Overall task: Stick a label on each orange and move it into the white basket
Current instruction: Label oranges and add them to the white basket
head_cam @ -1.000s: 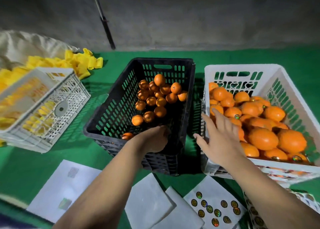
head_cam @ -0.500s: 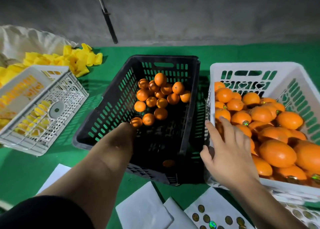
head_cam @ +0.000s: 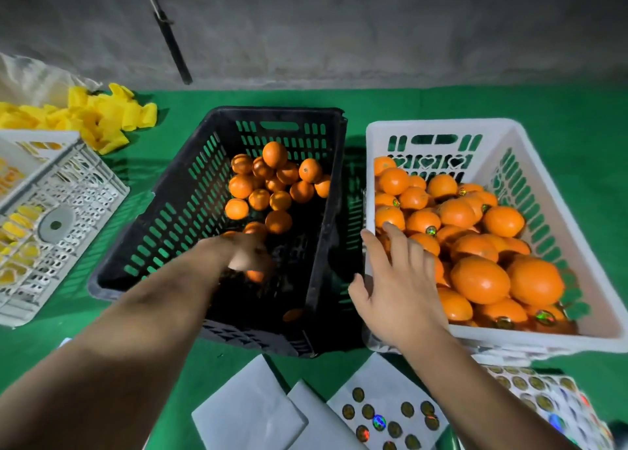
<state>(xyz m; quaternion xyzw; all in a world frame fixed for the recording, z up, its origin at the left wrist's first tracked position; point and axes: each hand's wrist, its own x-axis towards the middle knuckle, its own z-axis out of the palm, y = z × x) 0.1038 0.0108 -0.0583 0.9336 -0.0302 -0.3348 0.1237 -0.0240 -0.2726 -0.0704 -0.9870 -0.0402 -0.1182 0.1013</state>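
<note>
Two crates stand side by side on the green mat (head_cam: pixel 424 104), near its middle. On the left is the black crate (head_cam: pixel 190 191). On the right is the white basket (head_cam: pixel 438 131). They sit very close, with a thin dark gap between them.

Loose oranges (head_cam: pixel 272 181) lie in a bunch at the far end of the black crate. One more orange (head_cam: pixel 293 314) sits alone near its close right corner. The white basket is heaped with oranges (head_cam: pixel 475 245), and some of them have shiny round labels on them.

The left hand (head_cam: pixel 243 254) is down inside the black crate. It is blurry. A small orange (head_cam: pixel 255 275) shows just under its fingers, but I cannot tell if the hand is holding it or only reaching.

The right hand (head_cam: pixel 396 286) lies on the left wall of the white basket, near the close corner. Its fingers (head_cam: pixel 394 237) are spread and fairly straight, reaching over the rim to the oranges. The thumb is outside the wall. It holds nothing.

Sticker sheets (head_cam: pixel 387 410) with round labels lie at the close edge of the mat, in front of the basket. Plain white sheets (head_cam: pixel 251 412) lie just left of them. A pale crate (head_cam: pixel 64 218) stands at the left edge of the mat. Yellow scraps (head_cam: pixel 105 118) are piled at the far left corner. A dark pole (head_cam: pixel 170 38) leans on the grey wall behind.
</note>
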